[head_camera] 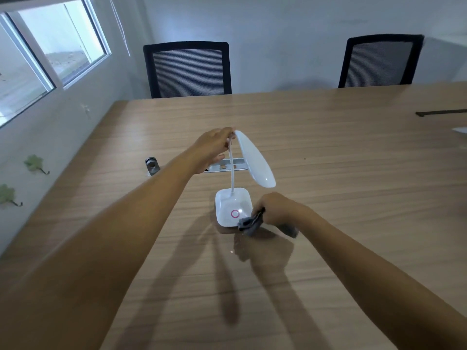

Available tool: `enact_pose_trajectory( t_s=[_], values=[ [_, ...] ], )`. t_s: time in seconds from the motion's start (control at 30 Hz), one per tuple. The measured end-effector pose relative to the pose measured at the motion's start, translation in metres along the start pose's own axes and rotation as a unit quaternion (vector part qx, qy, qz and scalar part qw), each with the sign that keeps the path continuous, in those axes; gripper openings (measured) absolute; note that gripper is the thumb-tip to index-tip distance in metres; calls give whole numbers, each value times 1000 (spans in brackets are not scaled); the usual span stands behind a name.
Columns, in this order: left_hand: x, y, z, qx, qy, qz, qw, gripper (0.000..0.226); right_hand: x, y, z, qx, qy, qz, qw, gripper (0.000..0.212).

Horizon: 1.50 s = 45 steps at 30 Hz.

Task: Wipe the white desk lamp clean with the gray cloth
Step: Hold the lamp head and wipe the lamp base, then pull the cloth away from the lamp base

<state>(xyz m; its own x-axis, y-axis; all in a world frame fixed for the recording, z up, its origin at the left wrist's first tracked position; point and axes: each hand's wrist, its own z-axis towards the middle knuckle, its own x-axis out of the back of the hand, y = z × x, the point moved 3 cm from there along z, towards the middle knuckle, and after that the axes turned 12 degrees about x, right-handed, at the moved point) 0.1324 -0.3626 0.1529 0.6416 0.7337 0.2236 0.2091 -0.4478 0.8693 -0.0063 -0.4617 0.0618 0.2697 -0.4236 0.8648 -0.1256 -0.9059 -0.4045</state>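
Observation:
The white desk lamp [233, 207] stands on the wooden table, with a square base, a pink ring on it, a thin bent neck and a long oval head [255, 160] tilted up. My left hand [214, 145] grips the top of the neck where it meets the head. My right hand [275, 208] is closed on the bunched gray cloth [250, 223], which touches the front right corner of the lamp's base. Part of the cloth hangs out behind the hand.
The wooden table [328, 152] fills the view. A small metal cylinder [152, 165] and a flat silver tray [225, 165] lie behind the lamp. Two black mesh chairs [188, 69] stand at the far edge. A window wall runs along the left.

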Motion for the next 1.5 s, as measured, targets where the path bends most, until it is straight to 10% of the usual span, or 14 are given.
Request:
enact_pose_trajectory(
  t_s=[0.13,0.27,0.47,0.63,0.77,1.03,1.3,1.5],
  values=[
    [-1,0,0,2,2,-8,1000,21,37,17,4,-100,191,201,955,19],
    [-2,-1,1,7,2,-10,1000,20,12,12,31,-163,221,527,804,20],
    [0,1,2,7,2,-5,1000,19,-28,38,34,-244,218,280,902,21],
    [-1,1,3,7,-3,-3,1000,19,8,33,24,-219,282,291,888,14],
    [-2,1,3,8,-6,-2,1000,19,-9,19,53,-194,176,401,878,13],
    [-2,2,3,5,-13,-7,1000,20,12,28,23,-195,338,169,905,16],
    [0,1,3,6,-11,-10,1000,19,-32,-21,38,-15,39,-35,998,23],
    [-2,-1,2,6,-9,-19,1000,21,3,-15,6,28,88,97,991,25]
  ],
)
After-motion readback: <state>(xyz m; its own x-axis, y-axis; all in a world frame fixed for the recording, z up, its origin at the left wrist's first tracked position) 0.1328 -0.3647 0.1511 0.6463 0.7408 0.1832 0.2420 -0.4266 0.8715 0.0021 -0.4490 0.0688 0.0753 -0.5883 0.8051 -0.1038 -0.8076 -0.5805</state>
